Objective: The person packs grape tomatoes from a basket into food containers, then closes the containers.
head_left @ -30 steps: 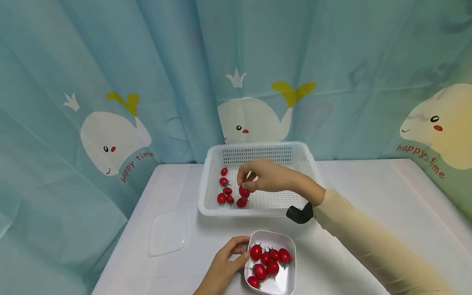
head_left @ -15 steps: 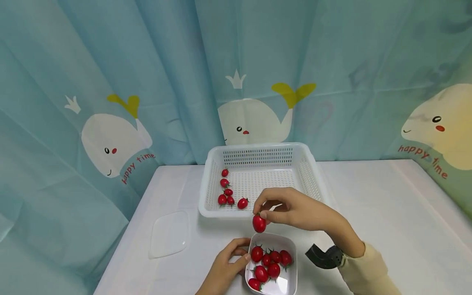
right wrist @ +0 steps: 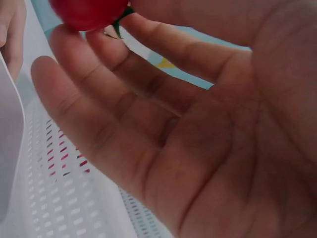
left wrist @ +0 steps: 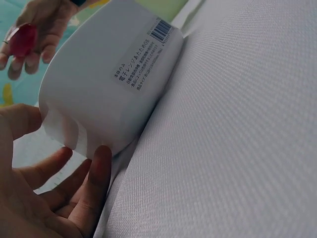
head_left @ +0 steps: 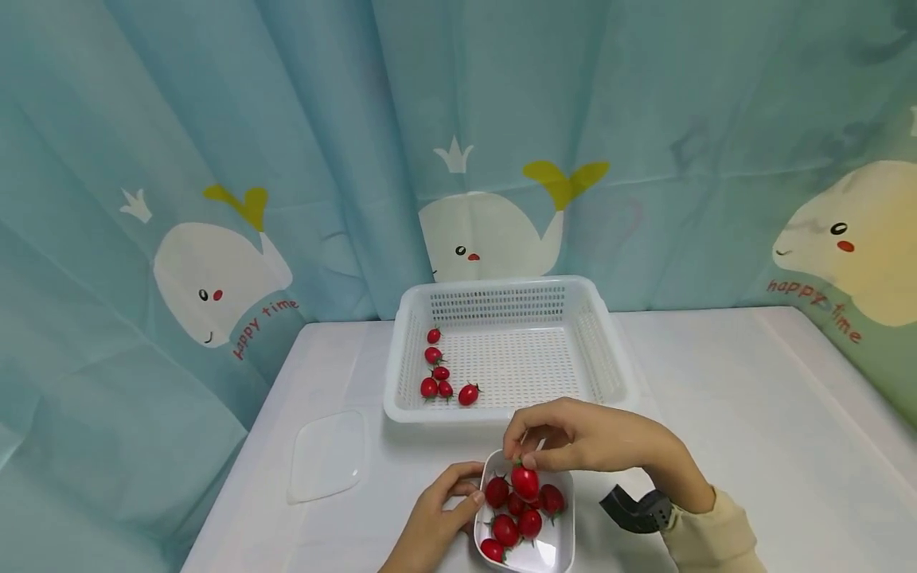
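A cherry tomato [head_left: 525, 482] with a green stem is pinched between the thumb and fingers of my right hand [head_left: 586, 436], over the small white container [head_left: 548, 555] in the head view. Several more cherry tomatoes [head_left: 505, 529] lie inside that container. My left hand [head_left: 434, 516] grips the container's left side, thumb and fingers at its wall. A printed label with a barcode [left wrist: 161, 30] shows on the outer wall in the left wrist view. Seen from the right wrist, the held tomato [right wrist: 89, 11] is cut off by the top edge.
Behind the container stands a white perforated basket [head_left: 595, 350] with several cherry tomatoes [head_left: 433, 356] along its left side. A clear square lid [head_left: 327, 455] lies flat on the white-covered table [head_left: 723, 414], to the left. A blue whale-print curtain [head_left: 344, 159] hangs behind.
My right hand has carried a cherry tomato from the basket forward and down to over the container. My left hand has stayed at the container's side.
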The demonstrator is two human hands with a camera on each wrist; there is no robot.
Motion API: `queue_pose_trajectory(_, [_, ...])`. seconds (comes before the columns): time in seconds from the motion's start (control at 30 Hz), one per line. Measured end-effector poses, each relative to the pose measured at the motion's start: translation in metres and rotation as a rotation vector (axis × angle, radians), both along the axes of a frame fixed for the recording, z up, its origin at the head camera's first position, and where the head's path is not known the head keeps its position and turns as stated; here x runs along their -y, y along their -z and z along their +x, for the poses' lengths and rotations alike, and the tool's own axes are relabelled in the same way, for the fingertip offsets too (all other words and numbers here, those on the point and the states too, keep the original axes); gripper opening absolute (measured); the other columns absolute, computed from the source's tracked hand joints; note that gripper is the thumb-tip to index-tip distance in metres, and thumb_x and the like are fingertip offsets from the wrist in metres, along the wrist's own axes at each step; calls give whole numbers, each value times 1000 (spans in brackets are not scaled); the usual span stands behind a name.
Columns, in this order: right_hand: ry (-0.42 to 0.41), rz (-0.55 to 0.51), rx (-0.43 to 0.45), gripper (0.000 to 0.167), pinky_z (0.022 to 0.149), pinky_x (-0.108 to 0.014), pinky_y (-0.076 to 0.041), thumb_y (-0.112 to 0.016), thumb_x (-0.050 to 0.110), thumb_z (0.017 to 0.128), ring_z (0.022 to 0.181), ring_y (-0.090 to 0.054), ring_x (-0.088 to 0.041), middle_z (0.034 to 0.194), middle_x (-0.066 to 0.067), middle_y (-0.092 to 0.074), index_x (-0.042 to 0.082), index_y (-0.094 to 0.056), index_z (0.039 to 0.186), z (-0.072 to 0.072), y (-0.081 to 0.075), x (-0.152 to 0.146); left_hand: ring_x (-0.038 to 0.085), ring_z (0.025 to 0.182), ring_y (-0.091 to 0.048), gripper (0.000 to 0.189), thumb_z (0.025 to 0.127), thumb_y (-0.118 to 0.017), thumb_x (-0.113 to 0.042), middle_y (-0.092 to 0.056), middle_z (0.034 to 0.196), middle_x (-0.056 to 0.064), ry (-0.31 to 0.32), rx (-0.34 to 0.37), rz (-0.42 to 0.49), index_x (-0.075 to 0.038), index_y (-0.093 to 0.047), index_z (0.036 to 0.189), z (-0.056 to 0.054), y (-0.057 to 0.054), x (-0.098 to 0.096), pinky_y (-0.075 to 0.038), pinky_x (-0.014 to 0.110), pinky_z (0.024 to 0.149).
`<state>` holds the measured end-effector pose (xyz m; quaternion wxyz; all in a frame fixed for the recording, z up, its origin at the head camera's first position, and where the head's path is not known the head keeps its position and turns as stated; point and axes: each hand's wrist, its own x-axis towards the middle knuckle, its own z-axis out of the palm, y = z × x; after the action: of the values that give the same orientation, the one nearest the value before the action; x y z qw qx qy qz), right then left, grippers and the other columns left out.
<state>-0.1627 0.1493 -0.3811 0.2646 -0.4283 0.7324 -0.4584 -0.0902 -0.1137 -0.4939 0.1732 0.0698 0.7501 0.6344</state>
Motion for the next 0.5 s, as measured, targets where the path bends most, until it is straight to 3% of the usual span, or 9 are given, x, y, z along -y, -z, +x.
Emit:
queue_pose_trajectory(0.3, [-38, 143, 42, 15, 86, -25, -59, -64, 14, 101, 97, -68, -4, 106, 8, -70, 14, -70, 114, 3, 4, -3, 15, 97, -63, 50, 102, -64, -33, -71, 115, 12, -16, 29, -2, -8, -57, 145, 1, 1, -2, -58, 21, 72])
queue_pose_trajectory(0.5, [-42, 300, -40, 13, 76, -20, -57, -68, 8, 94, 83, -63, 3, 94, 16, -66, 18, -70, 103, 7, 13, 9, 14, 96, -64, 48, 102, -64, -31, -71, 114, 12, -14, 7, -16, -8, -57, 144, 1, 0, -1, -58, 21, 73])
